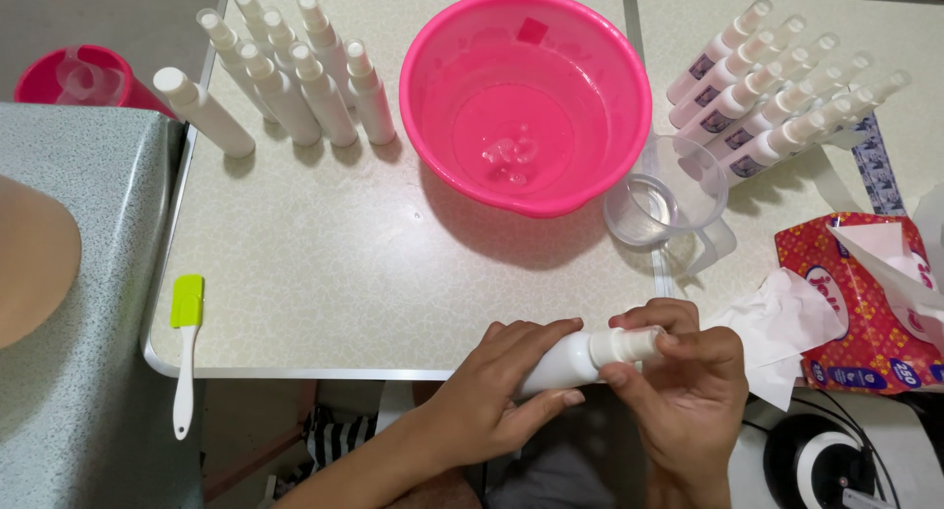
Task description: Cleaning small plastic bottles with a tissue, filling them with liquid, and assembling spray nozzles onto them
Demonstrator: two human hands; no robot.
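My left hand (pixel 501 381) grips the body of a white spray bottle (pixel 565 361), held sideways at the table's near edge. The fingers of my right hand (pixel 678 371) pinch the bottle's clear spray cap (pixel 629 344). Beyond the hands stands a pink basin (pixel 442 76) with a little clear liquid at its bottom. Several unlabelled white spray bottles (pixel 295 76) stand at the back left. Several labelled ones (pixel 767 106) stand in rows at the back right.
A clear plastic measuring jug (pixel 669 199) sits right of the basin. A red tissue pack (pixel 865 302) and loose tissues (pixel 777 322) lie at the right. A green-headed spatula (pixel 185 347) lies at the table's left edge. A pink bucket (pixel 59 76) is at the far left.
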